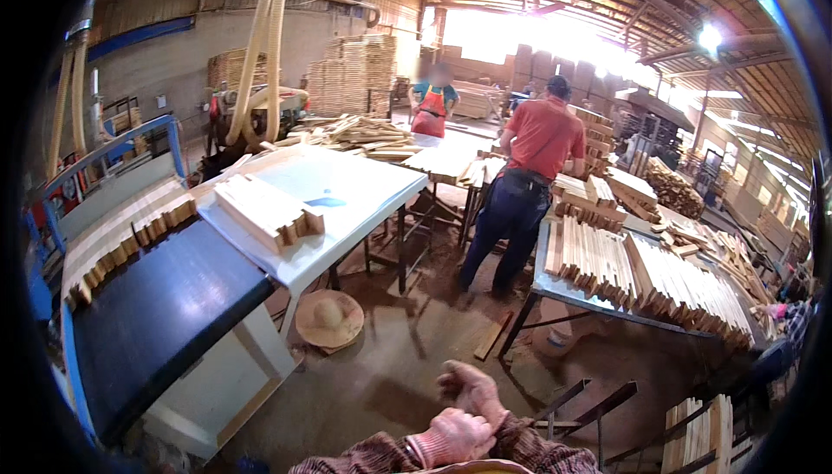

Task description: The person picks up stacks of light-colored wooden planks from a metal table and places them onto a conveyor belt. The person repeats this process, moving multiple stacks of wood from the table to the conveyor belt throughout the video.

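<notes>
Both of my hands are close together at the lower middle, in front of my body. My left hand (452, 436) is closed at my right wrist, its fingers on the edge of the brown patterned right sleeve (533, 448). A ribbed pinkish cuff shows at the left wrist. Just beyond it, my right hand (473, 389) is raised with its fingers curled in, and no object shows in it. Nearest ahead on the floor stands a round, pale, dusty hat-shaped thing (329, 318). A short wooden board (493, 336) lies to its right.
At left, a dark conveyor belt (165, 318) carries a row of wood strips (130, 231), beside a white table (347, 175) with stacked wood pieces (269, 210). A person in red (542, 140) stands at another table with wood strips (598, 257); a second person (431, 110) stands farther back. Metal bars (598, 409) jut at lower right.
</notes>
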Demonstrator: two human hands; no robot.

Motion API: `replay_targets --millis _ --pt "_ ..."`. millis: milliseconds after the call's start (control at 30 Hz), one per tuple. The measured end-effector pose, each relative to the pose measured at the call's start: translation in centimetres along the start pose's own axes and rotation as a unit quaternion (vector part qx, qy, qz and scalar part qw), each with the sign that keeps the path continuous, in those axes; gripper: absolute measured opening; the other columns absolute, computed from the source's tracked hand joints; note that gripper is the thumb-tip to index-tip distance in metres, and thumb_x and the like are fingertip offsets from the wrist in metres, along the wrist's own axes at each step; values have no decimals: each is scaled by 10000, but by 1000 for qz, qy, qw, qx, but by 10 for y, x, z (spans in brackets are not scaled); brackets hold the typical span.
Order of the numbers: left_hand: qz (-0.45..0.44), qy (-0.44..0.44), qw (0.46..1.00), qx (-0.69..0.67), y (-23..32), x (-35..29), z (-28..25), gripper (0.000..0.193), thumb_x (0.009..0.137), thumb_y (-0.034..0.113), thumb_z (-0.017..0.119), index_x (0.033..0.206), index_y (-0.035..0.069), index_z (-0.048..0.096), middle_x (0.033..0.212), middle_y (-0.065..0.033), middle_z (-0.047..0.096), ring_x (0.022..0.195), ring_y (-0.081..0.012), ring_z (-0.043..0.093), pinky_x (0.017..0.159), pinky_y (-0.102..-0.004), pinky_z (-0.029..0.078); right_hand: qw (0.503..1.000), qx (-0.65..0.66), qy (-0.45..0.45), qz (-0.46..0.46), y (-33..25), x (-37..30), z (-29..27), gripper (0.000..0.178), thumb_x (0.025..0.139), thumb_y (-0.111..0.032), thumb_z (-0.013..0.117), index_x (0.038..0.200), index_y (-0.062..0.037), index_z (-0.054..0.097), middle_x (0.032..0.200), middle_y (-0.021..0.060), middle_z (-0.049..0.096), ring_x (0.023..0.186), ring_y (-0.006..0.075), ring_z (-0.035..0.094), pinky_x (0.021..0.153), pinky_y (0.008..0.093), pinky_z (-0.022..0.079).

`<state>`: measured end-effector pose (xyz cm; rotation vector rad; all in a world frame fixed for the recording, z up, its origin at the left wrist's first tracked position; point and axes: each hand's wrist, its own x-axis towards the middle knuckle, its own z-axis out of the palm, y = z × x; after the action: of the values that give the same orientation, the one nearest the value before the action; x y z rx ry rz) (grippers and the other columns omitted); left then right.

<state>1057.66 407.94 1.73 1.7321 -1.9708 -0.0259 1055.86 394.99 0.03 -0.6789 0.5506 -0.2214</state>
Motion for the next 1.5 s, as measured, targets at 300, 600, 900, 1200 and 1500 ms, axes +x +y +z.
replay_targets --millis 300,600,900,1200,1500 --pt "-89 74 991 -72 -86 -6 -29 340 846 332 625 609 90 588 609 -111 609 558 -300 632 523 -438 502 995 10 -26 92 24 99 24 227 940 -219 624 1059 -26 623 847 102 655 737 213 596 692 342 498" --pt "-188 1 967 -173 -172 43 4 319 908 362 569 889 73 701 736 -167 657 692 -339 647 671 -447 520 984 -37 -30 169 0 177 -17 212 919 -167 649 1065 -17 615 920 116 654 801 235 624 742 371 531" --pt "-353 87 919 -152 -211 86 -4 322 886 367 594 846 67 702 840 -178 681 808 -335 673 711 -430 528 831 -462 -308 -48 -25 239 -46 315 925 -85 586 1228 0 586 1086 112 658 985 200 628 875 326 518" --pt "-463 238 796 -308 -199 104 -23 168 860 195 678 898 36 714 803 -147 693 737 -274 673 694 -366 536 977 -78 -90 176 -7 271 -71 258 900 -118 650 1088 58 653 1011 151 686 905 231 655 826 322 525" --pt "-451 154 823 -308 -213 131 1 204 880 224 676 959 42 723 812 -143 710 759 -238 685 706 -342 535 975 2 15 221 -57 255 -80 306 908 -164 639 1137 37 614 1012 196 669 901 282 638 816 364 518"
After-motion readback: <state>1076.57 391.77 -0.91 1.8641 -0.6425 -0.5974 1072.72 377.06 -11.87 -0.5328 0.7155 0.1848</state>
